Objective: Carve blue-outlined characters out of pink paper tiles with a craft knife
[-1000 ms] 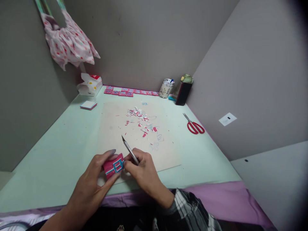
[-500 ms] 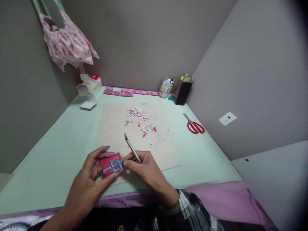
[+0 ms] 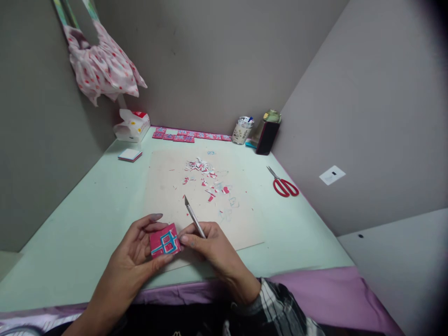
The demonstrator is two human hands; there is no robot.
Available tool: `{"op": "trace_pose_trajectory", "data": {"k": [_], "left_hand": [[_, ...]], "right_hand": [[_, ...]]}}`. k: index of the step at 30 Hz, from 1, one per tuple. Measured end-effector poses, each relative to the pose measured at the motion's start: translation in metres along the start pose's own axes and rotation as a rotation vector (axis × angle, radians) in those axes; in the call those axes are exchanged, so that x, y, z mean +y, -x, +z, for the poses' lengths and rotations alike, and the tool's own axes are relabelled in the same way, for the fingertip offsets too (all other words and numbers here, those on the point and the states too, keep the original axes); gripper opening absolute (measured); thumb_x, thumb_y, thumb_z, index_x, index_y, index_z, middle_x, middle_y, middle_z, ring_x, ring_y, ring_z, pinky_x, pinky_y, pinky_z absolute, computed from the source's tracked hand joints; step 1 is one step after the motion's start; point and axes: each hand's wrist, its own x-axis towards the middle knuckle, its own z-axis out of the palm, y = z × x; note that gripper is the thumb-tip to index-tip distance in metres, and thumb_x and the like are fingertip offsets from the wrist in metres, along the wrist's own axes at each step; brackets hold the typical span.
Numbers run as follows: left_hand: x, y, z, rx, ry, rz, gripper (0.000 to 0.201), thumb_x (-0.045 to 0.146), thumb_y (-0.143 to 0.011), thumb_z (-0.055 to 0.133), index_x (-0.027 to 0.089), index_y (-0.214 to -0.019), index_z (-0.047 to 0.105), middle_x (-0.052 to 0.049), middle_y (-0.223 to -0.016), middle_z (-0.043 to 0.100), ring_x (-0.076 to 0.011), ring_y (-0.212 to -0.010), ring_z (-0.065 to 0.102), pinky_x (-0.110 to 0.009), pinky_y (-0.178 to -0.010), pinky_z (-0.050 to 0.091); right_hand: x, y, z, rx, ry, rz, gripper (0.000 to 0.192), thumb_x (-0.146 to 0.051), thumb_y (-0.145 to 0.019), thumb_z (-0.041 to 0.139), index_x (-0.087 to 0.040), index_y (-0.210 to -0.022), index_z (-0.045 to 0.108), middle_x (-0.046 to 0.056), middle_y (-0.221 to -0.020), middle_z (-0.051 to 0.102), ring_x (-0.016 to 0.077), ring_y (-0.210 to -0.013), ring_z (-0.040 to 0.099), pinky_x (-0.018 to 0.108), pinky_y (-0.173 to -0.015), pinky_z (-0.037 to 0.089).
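Note:
My left hand [image 3: 135, 249] is closed on a small square red tile [image 3: 159, 238] with a blue character outlined in white, thumb along its near edge and fingers behind. At the tile's right edge, my right hand [image 3: 206, 240] has thumb and finger touching it. That hand also holds a craft knife [image 3: 194, 217], its silver handle resting in the grip and its blade pointing up and away from the tile. Beneath both hands is a beige board [image 3: 164, 186]. Red and white shavings [image 3: 199, 164] are heaped on it, with loose scraps around them.
Red-handled scissors [image 3: 285, 186] lie on the right. Along the back are carved red tiles [image 3: 184, 138], a cup of pens [image 3: 242, 130] and a black phone [image 3: 268, 137] leaning on a green bottle [image 3: 272, 116]. Stacked squares [image 3: 129, 155] and a tissue packet [image 3: 135, 125] stand at left.
The tile is tilted slightly differently in my left hand. The knife has turned a little more upright. The whole view has shifted slightly.

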Motion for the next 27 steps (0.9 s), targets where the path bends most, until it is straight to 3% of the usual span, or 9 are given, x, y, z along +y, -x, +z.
{"op": "trace_pose_trajectory", "data": {"k": [5, 9, 13, 16, 19, 23, 25, 27], "left_hand": [[0.005, -0.001, 0.002, 0.025, -0.014, 0.021, 0.071, 0.041, -0.072, 0.091, 0.032, -0.133, 0.053, -0.005, -0.119, 0.073, -0.0322, -0.116, 0.077, -0.045, -0.1, 0.066], [0.008, -0.006, -0.006, 0.102, -0.102, 0.067, 0.068, 0.047, -0.073, 0.089, 0.031, -0.13, 0.055, -0.007, -0.12, 0.073, -0.0332, -0.11, 0.078, -0.049, -0.098, 0.066], [0.006, -0.008, -0.023, 0.173, -0.215, 0.086, 0.071, 0.053, -0.073, 0.088, 0.029, -0.132, 0.056, -0.009, -0.123, 0.072, -0.0345, -0.118, 0.074, -0.056, -0.11, 0.058], [0.005, -0.008, -0.034, 0.22, -0.257, 0.06, 0.076, 0.055, -0.071, 0.088, 0.029, -0.134, 0.054, -0.008, -0.125, 0.071, -0.0372, -0.127, 0.069, -0.063, -0.12, 0.047], [0.009, -0.007, -0.045, 0.31, -0.214, 0.073, 0.073, 0.053, -0.075, 0.087, 0.031, -0.135, 0.051, -0.006, -0.129, 0.067, -0.0381, -0.137, 0.061, -0.063, -0.127, 0.039], [0.017, -0.007, -0.057, 0.395, -0.163, 0.125, 0.061, 0.05, -0.085, 0.083, 0.034, -0.133, 0.048, -0.001, -0.132, 0.06, -0.0379, -0.147, 0.05, -0.063, -0.131, 0.031], [0.019, -0.006, -0.056, 0.374, -0.152, 0.115, 0.062, 0.052, -0.084, 0.082, 0.035, -0.134, 0.047, 0.0, -0.133, 0.061, -0.0368, -0.146, 0.052, -0.062, -0.131, 0.031], [0.018, -0.003, -0.049, 0.338, -0.153, 0.082, 0.068, 0.055, -0.079, 0.084, 0.034, -0.133, 0.049, -0.002, -0.131, 0.064, -0.0369, -0.141, 0.058, -0.062, -0.128, 0.038]], "right_hand": [[-0.003, 0.002, 0.001, 0.016, 0.098, -0.022, 0.037, -0.051, -0.072, 0.089, -0.018, -0.073, 0.072, -0.003, -0.066, 0.062, 0.0114, -0.063, 0.049, 0.024, -0.061, 0.04], [-0.006, 0.006, -0.004, 0.113, 0.378, -0.156, 0.034, -0.049, -0.092, 0.07, -0.019, -0.076, 0.067, -0.003, -0.066, 0.058, 0.0127, -0.065, 0.05, 0.026, -0.064, 0.04], [-0.002, 0.018, -0.014, 0.219, 0.773, -0.368, 0.037, -0.042, -0.11, 0.041, -0.02, -0.105, 0.071, 0.002, -0.081, 0.063, 0.0164, -0.073, 0.056, 0.029, -0.068, 0.042], [0.007, 0.031, -0.014, 0.145, 0.913, -0.471, 0.031, -0.033, -0.11, 0.042, -0.021, -0.113, 0.07, 0.006, -0.093, 0.069, 0.0182, -0.08, 0.061, 0.031, -0.074, 0.045], [0.014, 0.041, 0.0, 0.028, 0.793, -0.331, 0.024, -0.033, -0.109, 0.046, -0.022, -0.104, 0.067, 0.003, -0.087, 0.069, 0.0163, -0.077, 0.062, 0.029, -0.073, 0.047], [0.017, 0.028, 0.02, -0.196, 0.319, 0.019, 0.029, -0.047, -0.11, 0.046, -0.022, -0.102, 0.056, -0.002, -0.075, 0.066, 0.0114, -0.057, 0.058, 0.024, -0.059, 0.05], [0.013, 0.011, 0.017, -0.168, 0.277, -0.004, 0.025, -0.044, -0.108, 0.051, -0.02, -0.101, 0.056, 0.003, -0.089, 0.07, 0.0124, -0.066, 0.065, 0.026, -0.066, 0.056], [0.006, -0.004, 0.005, 0.006, 0.403, -0.18, 0.019, -0.037, -0.105, 0.053, -0.02, -0.097, 0.057, 0.005, -0.093, 0.07, 0.0148, -0.075, 0.066, 0.03, -0.073, 0.057]]}}
